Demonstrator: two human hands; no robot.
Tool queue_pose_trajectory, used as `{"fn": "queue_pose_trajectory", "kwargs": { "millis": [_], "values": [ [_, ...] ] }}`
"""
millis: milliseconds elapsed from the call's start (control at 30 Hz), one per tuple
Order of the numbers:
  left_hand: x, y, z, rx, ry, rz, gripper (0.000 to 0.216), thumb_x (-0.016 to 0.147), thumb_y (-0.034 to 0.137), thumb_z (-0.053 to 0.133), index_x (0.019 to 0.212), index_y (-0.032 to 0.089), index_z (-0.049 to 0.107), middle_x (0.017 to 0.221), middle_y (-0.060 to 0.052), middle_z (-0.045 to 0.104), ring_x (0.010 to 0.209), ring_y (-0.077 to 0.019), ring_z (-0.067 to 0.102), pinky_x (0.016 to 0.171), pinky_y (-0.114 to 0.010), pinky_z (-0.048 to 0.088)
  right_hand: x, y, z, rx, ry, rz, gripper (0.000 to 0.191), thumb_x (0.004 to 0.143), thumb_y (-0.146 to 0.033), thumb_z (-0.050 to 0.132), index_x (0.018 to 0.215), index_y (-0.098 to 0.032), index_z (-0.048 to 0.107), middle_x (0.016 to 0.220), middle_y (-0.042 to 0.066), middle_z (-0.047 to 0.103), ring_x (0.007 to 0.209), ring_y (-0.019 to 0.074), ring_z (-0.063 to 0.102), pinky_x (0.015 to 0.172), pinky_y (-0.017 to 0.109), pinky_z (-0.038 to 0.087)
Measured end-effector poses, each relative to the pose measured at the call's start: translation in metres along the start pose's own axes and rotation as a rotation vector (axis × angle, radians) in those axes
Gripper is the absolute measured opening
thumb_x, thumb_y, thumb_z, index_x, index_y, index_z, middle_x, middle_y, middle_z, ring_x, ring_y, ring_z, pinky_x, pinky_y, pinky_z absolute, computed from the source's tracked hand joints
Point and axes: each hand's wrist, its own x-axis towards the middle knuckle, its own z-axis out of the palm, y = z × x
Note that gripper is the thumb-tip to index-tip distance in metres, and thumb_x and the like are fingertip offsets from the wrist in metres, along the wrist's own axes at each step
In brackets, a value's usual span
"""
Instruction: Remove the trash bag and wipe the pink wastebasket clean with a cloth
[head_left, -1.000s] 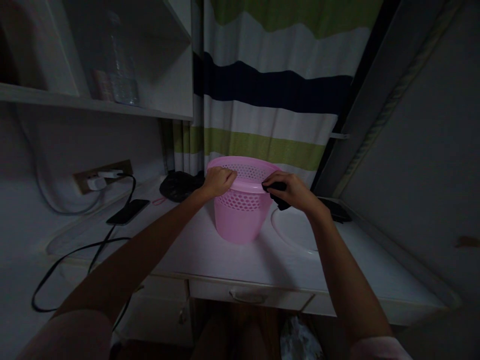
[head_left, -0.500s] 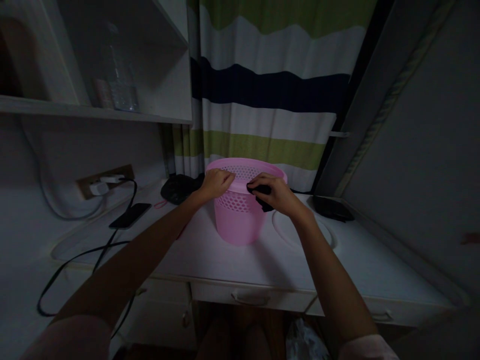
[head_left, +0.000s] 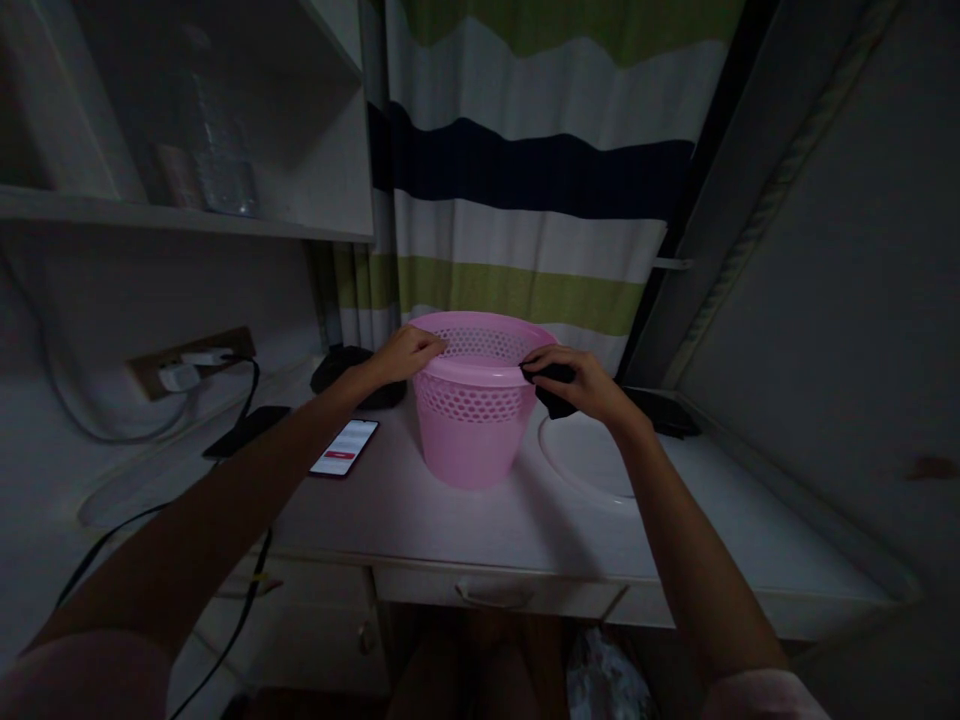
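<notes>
A pink plastic wastebasket (head_left: 471,450) with a band of holes below its rim stands upright on the white desk. My left hand (head_left: 409,353) is closed over the left side of the rim, its fingertips reaching inside. At the right side of the rim, my right hand (head_left: 585,382) pinches a crumpled piece of thin black cloth or plastic (head_left: 556,402), which hangs below the fingers. Part of this black piece is hidden by the hand. Beside the basket on the right lies a round white lid-like ring (head_left: 555,462), partly covered by my right forearm.
A phone with a lit screen (head_left: 345,448) and a dark phone (head_left: 244,432) lie at left, near black cables (head_left: 251,590). Black items rest behind my left hand and at back right (head_left: 660,412). A striped curtain (head_left: 525,240) hangs behind; a shelf (head_left: 330,220) juts out upper left.
My right hand has moved right along the rim with the black piece. My left hand has shifted slightly left. The lit phone has come out from behind my left forearm.
</notes>
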Motion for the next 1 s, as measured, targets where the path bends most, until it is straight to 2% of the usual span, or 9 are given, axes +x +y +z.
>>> {"fn": "queue_pose_trajectory", "kwargs": {
  "millis": [233, 367, 500, 600, 833, 1000],
  "values": [
    [-0.010, -0.007, -0.022, 0.206, -0.040, 0.035, 0.038, 0.080, 0.032, 0.034, 0.047, 0.016, 0.042, 0.047, 0.002, 0.043, 0.047, -0.0093, 0.040, 0.050, -0.023, 0.029, 0.012, -0.011, 0.021, 0.089, -0.018, -0.043, 0.014, 0.071, -0.017, 0.059, 0.084, -0.019, 0.064, 0.093, 0.005, 0.062, 0.089, 0.0147, 0.057, 0.085, 0.033, 0.043],
    [-0.012, 0.001, -0.027, 0.245, -0.050, 0.075, 0.040, 0.083, 0.034, 0.031, 0.054, 0.015, 0.050, 0.054, 0.000, 0.052, 0.053, -0.0109, 0.046, 0.055, -0.024, 0.034, 0.023, -0.021, 0.034, 0.069, -0.057, -0.067, 0.014, 0.071, -0.015, 0.057, 0.084, -0.019, 0.063, 0.091, 0.004, 0.063, 0.088, 0.0138, 0.057, 0.083, 0.031, 0.044],
    [-0.006, 0.024, -0.019, 0.240, -0.091, 0.158, 0.042, 0.085, 0.033, 0.028, 0.062, 0.013, 0.057, 0.061, -0.003, 0.058, 0.058, -0.0116, 0.050, 0.059, -0.023, 0.036, 0.033, -0.032, 0.047, 0.017, -0.069, -0.090, 0.015, 0.071, -0.013, 0.056, 0.084, -0.018, 0.063, 0.089, 0.003, 0.064, 0.086, 0.0137, 0.058, 0.083, 0.030, 0.043],
    [0.001, 0.034, -0.010, 0.268, -0.140, 0.129, 0.049, 0.086, 0.034, 0.025, 0.059, 0.012, 0.058, 0.056, -0.004, 0.058, 0.054, -0.0115, 0.050, 0.056, -0.024, 0.035, 0.036, -0.038, 0.053, -0.028, -0.054, -0.091, 0.016, 0.071, -0.011, 0.056, 0.083, -0.018, 0.062, 0.088, 0.003, 0.064, 0.086, 0.0139, 0.058, 0.083, 0.030, 0.043],
    [0.000, 0.029, 0.000, 0.358, -0.134, 0.079, 0.048, 0.087, 0.033, 0.028, 0.062, 0.010, 0.063, 0.061, -0.009, 0.063, 0.055, -0.0129, 0.054, 0.055, -0.025, 0.034, 0.033, -0.040, 0.054, -0.049, -0.048, -0.131, 0.018, 0.072, -0.011, 0.056, 0.087, -0.017, 0.063, 0.090, 0.004, 0.064, 0.088, 0.0142, 0.057, 0.083, 0.030, 0.043],
    [-0.003, 0.030, 0.001, 0.418, -0.090, 0.029, 0.048, 0.086, 0.034, 0.029, 0.061, 0.011, 0.063, 0.061, -0.009, 0.064, 0.055, -0.0124, 0.053, 0.055, -0.025, 0.034, 0.022, -0.033, 0.042, 0.022, -0.047, -0.139, 0.019, 0.074, -0.014, 0.056, 0.091, -0.020, 0.063, 0.097, 0.005, 0.063, 0.094, 0.0149, 0.056, 0.086, 0.033, 0.042]
  ]
}}
